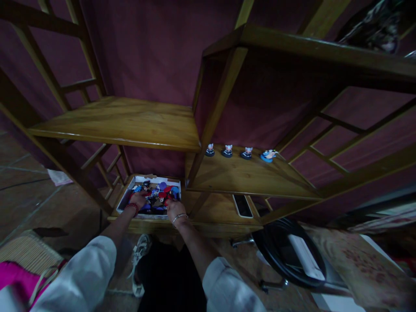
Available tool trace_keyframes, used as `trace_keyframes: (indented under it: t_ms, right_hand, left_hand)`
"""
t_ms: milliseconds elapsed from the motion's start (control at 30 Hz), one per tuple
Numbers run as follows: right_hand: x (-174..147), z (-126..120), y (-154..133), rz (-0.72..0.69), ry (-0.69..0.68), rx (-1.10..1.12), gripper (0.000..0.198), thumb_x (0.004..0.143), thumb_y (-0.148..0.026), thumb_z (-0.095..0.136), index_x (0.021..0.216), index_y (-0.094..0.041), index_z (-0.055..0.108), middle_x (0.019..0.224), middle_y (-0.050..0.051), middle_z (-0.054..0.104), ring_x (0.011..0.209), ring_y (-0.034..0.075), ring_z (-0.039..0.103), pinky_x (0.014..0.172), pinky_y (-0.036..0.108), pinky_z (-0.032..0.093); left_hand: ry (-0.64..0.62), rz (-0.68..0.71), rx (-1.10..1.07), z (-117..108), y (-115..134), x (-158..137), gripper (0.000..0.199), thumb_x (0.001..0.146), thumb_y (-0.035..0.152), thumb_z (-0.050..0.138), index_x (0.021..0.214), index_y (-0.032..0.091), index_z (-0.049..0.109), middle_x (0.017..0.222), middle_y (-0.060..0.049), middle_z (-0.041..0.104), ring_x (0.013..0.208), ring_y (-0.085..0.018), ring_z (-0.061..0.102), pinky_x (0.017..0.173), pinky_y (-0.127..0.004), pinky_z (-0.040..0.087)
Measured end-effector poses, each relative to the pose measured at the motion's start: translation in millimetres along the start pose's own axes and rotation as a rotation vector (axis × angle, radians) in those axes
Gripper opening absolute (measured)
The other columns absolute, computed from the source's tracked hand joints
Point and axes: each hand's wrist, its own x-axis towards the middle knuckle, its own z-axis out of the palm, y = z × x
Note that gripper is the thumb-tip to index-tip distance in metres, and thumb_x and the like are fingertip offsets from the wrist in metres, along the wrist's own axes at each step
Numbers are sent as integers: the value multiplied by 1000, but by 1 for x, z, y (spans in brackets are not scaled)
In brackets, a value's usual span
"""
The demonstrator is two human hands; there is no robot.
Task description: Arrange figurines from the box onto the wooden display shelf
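Observation:
A shallow white cardboard box (pixel 121 203) stands on the lowest shelf, filled with small colourful toy figurines (pixel 159 193) in red, blue, purple and black. My left hand (pixel 139 199), with a red beaded bracelet at the wrist, reaches over the box's left side among the figurines. Its fingertips are too small and dark to make out. At the box's right front corner is my right hand (pixel 175 209), wearing a silver bracelet. Its fingers close in a pinch by a red piece; what they hold is partly hidden.
Several figurines (pixel 228 151) stand in a row on the middle right shelf (pixel 253 175). A dark-screened phone or tray with a white rim (pixel 243 206) lies on the low shelf. Above the box juts a wooden shelf (pixel 123 121). A black round-seated stool (pixel 289 255) is at right.

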Motion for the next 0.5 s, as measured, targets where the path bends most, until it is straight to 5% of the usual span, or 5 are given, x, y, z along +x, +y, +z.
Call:
trace_keyframes:
  t_ms: [200,500]
  right_hand:
    - [-1,-1,0,-3,-2,20,30,80,-12,38,97,-20,61,98,8,63,87,16,59,69,22,42]
    - [-2,-1,1,-21,2,29,30,79,-12,40,99,-21,60,98,7,63,86,15,59,69,21,41]
  left_hand:
    - [-37,12,79,-19,-7,-8,30,75,17,42,96,19,64,86,-6,66,84,-20,60,73,-29,45]
    - [-79,142,218,-17,-15,-5,24,68,13,48,83,18,66,94,-7,65,90,-19,58,82,-26,41]
